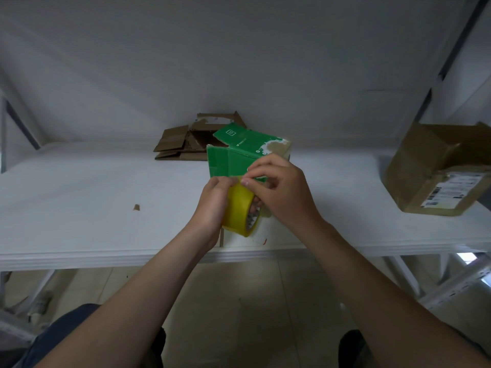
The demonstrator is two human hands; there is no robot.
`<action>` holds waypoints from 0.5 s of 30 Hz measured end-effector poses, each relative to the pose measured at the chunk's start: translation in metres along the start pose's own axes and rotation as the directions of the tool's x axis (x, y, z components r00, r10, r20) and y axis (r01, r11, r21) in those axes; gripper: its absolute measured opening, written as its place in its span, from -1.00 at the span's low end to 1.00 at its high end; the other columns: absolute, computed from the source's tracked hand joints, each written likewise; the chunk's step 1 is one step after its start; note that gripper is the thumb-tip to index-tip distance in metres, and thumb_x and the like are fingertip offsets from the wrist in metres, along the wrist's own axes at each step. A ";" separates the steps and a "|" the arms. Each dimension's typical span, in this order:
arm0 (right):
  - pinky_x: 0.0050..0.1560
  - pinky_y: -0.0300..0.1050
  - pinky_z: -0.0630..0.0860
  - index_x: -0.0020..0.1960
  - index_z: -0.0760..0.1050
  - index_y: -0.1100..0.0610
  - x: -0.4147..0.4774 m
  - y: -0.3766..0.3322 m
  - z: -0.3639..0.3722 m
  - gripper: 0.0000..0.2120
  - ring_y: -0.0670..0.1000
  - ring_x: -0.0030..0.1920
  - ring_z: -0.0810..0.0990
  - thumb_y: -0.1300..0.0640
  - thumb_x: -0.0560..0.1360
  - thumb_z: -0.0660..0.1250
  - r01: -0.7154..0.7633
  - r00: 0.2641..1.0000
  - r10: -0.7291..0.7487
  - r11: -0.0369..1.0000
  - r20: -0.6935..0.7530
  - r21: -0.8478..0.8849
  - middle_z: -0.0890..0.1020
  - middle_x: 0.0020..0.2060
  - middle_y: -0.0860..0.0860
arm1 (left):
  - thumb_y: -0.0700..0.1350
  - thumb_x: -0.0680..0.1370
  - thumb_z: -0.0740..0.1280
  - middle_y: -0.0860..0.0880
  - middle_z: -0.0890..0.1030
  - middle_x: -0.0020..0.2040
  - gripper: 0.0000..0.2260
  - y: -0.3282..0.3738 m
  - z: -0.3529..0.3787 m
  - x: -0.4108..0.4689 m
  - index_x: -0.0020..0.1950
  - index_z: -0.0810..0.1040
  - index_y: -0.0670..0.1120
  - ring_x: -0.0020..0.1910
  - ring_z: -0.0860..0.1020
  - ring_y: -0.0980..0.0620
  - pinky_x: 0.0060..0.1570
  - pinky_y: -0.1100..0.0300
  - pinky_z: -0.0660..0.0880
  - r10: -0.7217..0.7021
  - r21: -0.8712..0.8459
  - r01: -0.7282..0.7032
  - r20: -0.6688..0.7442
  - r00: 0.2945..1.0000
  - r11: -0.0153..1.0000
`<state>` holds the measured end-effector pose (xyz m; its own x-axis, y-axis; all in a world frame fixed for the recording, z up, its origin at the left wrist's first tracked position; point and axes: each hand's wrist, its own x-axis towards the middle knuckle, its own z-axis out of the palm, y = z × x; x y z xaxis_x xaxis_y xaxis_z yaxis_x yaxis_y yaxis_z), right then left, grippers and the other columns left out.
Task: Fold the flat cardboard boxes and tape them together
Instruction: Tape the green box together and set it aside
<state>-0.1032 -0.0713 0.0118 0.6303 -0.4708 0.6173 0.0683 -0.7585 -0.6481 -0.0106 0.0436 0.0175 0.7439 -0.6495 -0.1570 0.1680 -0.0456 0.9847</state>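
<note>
Dark trousers [66, 338] fill the bottom edge, and two bare forearms reach up over the white bench [79, 216]. The left hand [212, 205] grips a yellow tape roll [237, 208] from its side. The right hand [281, 192] pinches at the roll's top edge. Just behind them stands a green box [233, 158], with flattened cardboard [180, 144] beyond it. A brown box [430, 168] sits far right.

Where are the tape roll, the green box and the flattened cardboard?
tape roll [237, 205]: head view, on its yellow outer winding.
green box [229, 162]: head view, on the near green face.
flattened cardboard [172, 142]: head view, on the left brown flap.
</note>
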 end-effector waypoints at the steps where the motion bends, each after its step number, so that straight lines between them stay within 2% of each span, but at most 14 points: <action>1: -0.06 -0.19 0.55 -0.06 0.71 0.10 0.000 0.000 0.000 -0.94 -0.10 -0.03 0.59 0.13 0.49 0.49 0.006 1.000 -0.006 1.000 0.008 -0.009 0.62 -0.05 -0.05 | 0.03 0.60 0.32 -0.15 0.61 0.14 -0.76 -0.001 0.000 0.001 0.20 0.51 -0.06 0.12 0.61 -0.15 0.22 -0.20 0.55 0.001 -0.010 -0.001 0.001 1.000 1.000; 4: 0.00 -0.18 0.54 -0.03 0.70 0.13 0.000 0.000 -0.001 -0.91 -0.10 0.02 0.58 0.13 0.53 0.44 0.080 0.995 -0.075 0.994 0.072 -0.070 0.62 0.00 -0.04 | -0.01 0.61 0.35 -0.16 0.63 0.08 -0.76 -0.004 0.000 0.004 0.15 0.51 -0.15 0.07 0.63 -0.15 0.16 -0.13 0.58 -0.015 -0.023 0.015 -0.013 1.000 1.000; 6: 0.06 -0.09 0.56 -0.01 0.66 0.11 -0.003 -0.001 -0.003 -0.88 -0.07 0.10 0.57 0.11 0.57 0.37 0.154 0.976 -0.131 0.980 0.172 -0.126 0.60 0.11 -0.06 | -0.09 0.60 0.36 -0.19 0.62 0.01 -0.87 -0.005 -0.001 0.005 0.05 0.50 -0.12 0.05 0.62 -0.20 0.15 -0.14 0.57 -0.032 -0.021 0.031 -0.033 0.999 0.999; 8: -0.02 -0.01 0.59 0.01 0.64 0.02 -0.004 -0.002 -0.007 -0.84 -0.06 0.11 0.57 0.02 0.59 0.30 0.205 0.961 -0.148 0.948 0.233 -0.244 0.56 0.20 -0.13 | -0.11 0.60 0.37 -0.19 0.63 0.03 -0.91 -0.006 -0.001 0.007 0.04 0.49 -0.08 0.06 0.62 -0.22 0.15 -0.16 0.57 -0.032 0.008 0.032 -0.061 0.998 0.999; 11: -0.18 -0.11 0.54 0.01 0.68 -0.08 -0.003 0.000 -0.013 -0.82 -0.01 -0.01 0.61 -0.10 0.59 0.32 0.174 0.978 -0.105 0.891 0.181 -0.419 0.55 0.21 -0.18 | -0.10 0.59 0.40 -0.19 0.61 0.10 -0.84 -0.008 0.001 0.008 0.10 0.47 -0.07 0.05 0.61 -0.17 0.13 -0.11 0.57 -0.020 0.036 0.023 -0.077 0.997 0.999; 13: -0.27 -0.26 0.35 0.03 0.70 -0.08 0.000 0.002 -0.015 -0.82 0.02 -0.06 0.59 -0.11 0.57 0.37 0.094 0.992 -0.048 0.894 0.114 -0.439 0.57 0.13 -0.15 | -0.08 0.57 0.43 -0.18 0.60 0.10 -0.81 -0.009 0.003 0.009 0.09 0.46 -0.06 0.11 0.59 -0.21 0.19 -0.19 0.54 -0.010 0.027 0.012 -0.071 0.997 1.000; 15: -0.30 -0.26 0.26 0.04 0.71 -0.08 0.001 0.004 -0.014 -0.81 0.01 -0.07 0.56 -0.13 0.55 0.39 0.017 0.997 0.015 0.900 0.070 -0.435 0.59 0.03 -0.14 | -0.09 0.57 0.43 -0.15 0.60 0.05 -0.80 -0.010 0.005 0.009 0.12 0.48 -0.08 0.12 0.60 -0.20 0.20 -0.21 0.53 0.009 0.019 -0.008 -0.063 0.998 1.000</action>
<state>-0.1127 -0.0808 0.0162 0.6836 -0.4497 0.5748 -0.2642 -0.8867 -0.3795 -0.0088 0.0339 0.0063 0.7845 -0.6011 -0.1524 0.1499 -0.0547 0.9872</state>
